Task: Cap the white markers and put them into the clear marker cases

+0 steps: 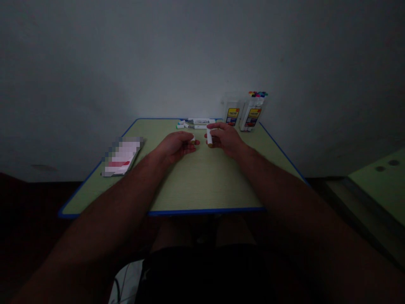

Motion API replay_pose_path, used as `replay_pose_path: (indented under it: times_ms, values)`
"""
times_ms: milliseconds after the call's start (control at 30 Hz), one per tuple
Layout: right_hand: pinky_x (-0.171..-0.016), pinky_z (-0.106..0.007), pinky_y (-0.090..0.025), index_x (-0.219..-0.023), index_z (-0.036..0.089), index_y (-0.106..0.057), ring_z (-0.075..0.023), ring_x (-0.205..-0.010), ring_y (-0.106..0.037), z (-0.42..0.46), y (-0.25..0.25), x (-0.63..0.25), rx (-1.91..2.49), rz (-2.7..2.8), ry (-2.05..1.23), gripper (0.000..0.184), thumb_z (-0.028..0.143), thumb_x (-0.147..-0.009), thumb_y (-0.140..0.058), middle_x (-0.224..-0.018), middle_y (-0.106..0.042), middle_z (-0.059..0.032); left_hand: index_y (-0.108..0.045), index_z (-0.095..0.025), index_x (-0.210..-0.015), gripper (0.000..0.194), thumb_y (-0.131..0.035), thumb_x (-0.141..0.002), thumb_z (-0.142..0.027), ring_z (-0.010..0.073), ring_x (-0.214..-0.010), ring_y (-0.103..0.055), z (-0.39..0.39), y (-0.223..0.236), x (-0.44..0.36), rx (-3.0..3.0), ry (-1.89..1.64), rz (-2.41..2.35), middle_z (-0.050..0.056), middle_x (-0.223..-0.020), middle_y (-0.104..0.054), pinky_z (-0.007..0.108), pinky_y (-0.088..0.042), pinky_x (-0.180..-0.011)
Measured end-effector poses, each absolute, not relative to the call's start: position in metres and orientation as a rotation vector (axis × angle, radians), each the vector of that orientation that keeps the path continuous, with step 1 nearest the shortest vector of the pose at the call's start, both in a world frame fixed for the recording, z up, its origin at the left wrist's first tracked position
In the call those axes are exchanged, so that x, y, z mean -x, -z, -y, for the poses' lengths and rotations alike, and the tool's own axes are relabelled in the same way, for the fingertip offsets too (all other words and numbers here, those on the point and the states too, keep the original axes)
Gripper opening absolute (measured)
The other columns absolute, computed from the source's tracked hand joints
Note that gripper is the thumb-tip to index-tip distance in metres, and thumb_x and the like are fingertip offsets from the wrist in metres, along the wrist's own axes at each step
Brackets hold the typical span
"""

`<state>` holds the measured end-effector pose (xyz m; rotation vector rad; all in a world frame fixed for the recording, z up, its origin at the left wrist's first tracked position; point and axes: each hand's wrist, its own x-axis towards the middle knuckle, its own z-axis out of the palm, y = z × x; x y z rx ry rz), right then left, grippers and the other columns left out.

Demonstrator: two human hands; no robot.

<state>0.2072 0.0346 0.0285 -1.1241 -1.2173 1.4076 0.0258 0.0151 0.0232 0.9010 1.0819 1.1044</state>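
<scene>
Between the fingers of my right hand (pixel 226 137) is a white marker (pixel 209 136), held nearly upright with its brownish end pointing down. My left hand (pixel 177 145) is closed on a small white marker cap (pixel 193 139) with a brownish end, pinched by thumb and fingers. A small gap separates the two hands above the table. Just beyond them, several white markers (pixel 202 121) and loose caps (pixel 181 126) lie near the table's far edge.
Two clear marker cases stand at the back right; one case (pixel 232 112) is partly behind my right hand, the other case (pixel 252 112) holds several colourful markers. A blurred-out flat object (pixel 122 156) lies at the left of the blue-edged table (pixel 205 185). A wall rises behind.
</scene>
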Motion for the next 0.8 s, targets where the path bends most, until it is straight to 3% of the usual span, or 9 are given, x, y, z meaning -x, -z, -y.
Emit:
replay_pose_path:
  times_ms: [800]
  values:
    - [-0.061,-0.028,-0.059,-0.097,0.02,-0.061,-0.0111,-0.058,-0.063,-0.0374,-0.0228,-0.2087,1.128,1.224,-1.42,0.02,0.005,-0.085,-0.056,-0.08,-0.07,-0.0023,-0.064,-0.014,-0.082,0.008,-0.064,-0.079,-0.008,0.0133,-0.063,-0.064,-0.016,-0.0234,-0.0247,-0.891,-1.149,-0.996,0.005,-0.072,-0.066,0.033,-0.062,-0.073]
